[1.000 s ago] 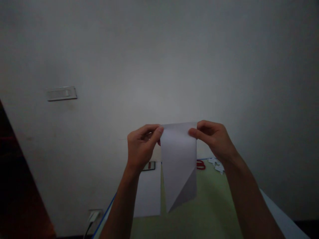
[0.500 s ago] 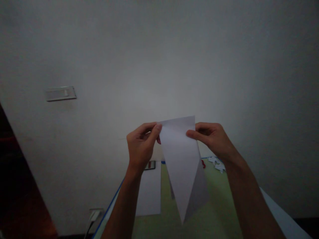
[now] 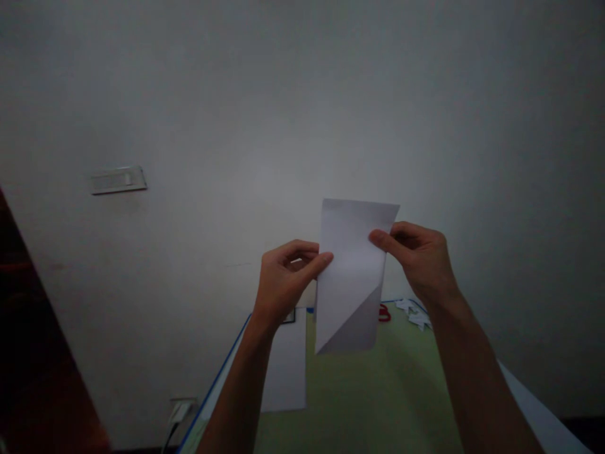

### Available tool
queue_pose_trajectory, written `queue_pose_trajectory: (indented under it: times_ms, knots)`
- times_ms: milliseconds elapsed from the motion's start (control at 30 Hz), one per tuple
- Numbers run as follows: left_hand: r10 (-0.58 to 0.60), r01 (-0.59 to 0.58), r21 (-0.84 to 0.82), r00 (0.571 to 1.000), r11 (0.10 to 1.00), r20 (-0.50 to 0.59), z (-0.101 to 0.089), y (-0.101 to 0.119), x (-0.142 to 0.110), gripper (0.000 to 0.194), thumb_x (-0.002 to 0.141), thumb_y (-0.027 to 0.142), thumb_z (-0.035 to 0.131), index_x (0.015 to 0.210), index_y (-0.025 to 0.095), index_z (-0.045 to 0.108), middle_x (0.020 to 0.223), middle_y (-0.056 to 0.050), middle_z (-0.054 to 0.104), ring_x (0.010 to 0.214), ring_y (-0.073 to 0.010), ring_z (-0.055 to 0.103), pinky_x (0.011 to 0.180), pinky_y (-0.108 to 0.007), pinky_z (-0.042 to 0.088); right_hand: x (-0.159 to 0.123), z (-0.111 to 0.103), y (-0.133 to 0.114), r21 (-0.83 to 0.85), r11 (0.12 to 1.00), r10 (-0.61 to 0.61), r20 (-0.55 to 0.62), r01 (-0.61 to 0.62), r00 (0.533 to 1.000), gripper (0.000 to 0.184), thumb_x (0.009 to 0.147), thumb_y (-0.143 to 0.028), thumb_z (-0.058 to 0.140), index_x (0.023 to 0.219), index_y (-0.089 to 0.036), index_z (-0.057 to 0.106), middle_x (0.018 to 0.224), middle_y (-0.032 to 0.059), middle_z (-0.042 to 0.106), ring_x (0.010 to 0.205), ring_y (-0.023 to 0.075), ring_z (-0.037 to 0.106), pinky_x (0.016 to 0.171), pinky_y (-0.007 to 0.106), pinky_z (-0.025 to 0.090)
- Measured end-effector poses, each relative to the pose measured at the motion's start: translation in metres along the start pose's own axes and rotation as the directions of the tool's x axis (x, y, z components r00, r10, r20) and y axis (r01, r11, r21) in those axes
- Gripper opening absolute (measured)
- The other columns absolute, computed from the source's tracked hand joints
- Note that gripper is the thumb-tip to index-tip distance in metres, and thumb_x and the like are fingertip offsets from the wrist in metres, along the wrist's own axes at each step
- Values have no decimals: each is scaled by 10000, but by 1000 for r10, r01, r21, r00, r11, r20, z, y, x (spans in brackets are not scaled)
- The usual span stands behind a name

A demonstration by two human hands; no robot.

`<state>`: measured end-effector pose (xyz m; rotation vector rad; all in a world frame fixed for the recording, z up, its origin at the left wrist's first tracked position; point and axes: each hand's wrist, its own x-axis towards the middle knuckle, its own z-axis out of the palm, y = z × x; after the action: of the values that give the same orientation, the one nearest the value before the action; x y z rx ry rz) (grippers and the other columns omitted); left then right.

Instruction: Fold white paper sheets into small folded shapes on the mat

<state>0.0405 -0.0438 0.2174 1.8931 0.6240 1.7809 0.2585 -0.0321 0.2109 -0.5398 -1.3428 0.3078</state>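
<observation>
A folded sheet of white paper point(image 3: 352, 271) hangs upright in the air above the table, held between both hands. My left hand point(image 3: 290, 280) pinches its left edge, thumb on the near face and fingers behind. On the other side, my right hand point(image 3: 418, 255) grips the upper right edge the same way. A diagonal edge crosses the lower part of the sheet, with a shaded layer of paper showing below it to the right. The fingertips behind the paper are hidden.
On the green table point(image 3: 359, 403) lies another white sheet point(image 3: 286, 372) at the left, with a dark-edged object point(image 3: 289, 315) at its far end. Red scissor-like handles point(image 3: 385, 313) and white paper scraps point(image 3: 414, 314) sit at the back right. A pale wall point(image 3: 293, 113) rises behind.
The paper has been raised and turned: its lower point has swung left and up, and its top has shifted right. Both hands have moved right, still pinching it. More of the red handles shows.
</observation>
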Motion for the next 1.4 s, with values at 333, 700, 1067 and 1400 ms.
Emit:
queue_pose_trajectory:
  times_ms: [333, 700, 1067, 1400]
  knots:
    - [28, -27, 33, 1000, 999, -11, 1, -4, 0, 252, 683, 289, 904, 863, 161, 782, 799, -47, 765, 750, -161, 735, 751, -269, 647, 0, -2, 5, -39, 999, -35, -84, 31, 996, 285, 760, -430, 835, 666, -222, 665, 675, -9, 622, 621, 149, 556, 563, 289, 466]
    - [34, -31, 39, 998, 999, -58, 0, -8, 0, 289, 690, 318, 902, 915, 161, 811, 827, -76, 788, 754, -198, 761, 730, -296, 667, 0, -3, 3, -26, 1000, -12, -63, 11, 998, 265, 768, -429, 826, 668, -230, 683, 671, -9, 633, 618, 151, 560, 564, 294, 466]
    - [30, -29, 14, 996, 999, -88, 2, -7, -1, 283, 690, 275, 898, 949, 189, 825, 820, -63, 797, 743, -189, 758, 731, -308, 670, 0, -3, 3, 71, 997, 11, -54, -8, 998, 206, 779, -388, 833, 690, -244, 716, 706, -11, 666, 657, 153, 596, 605, 296, 507]
    - [-67, 59, -73, 991, 996, -116, -1, -8, 2, 274, 642, 260, 923, 876, 164, 817, 782, -62, 786, 713, -166, 736, 697, -269, 637, -3, -4, 1, 47, 974, 202, 266, -223, 942, 350, 656, -472, 901, 868, -208, 808, 878, 66, 787, 760, 216, 701, 695, 356, 579]
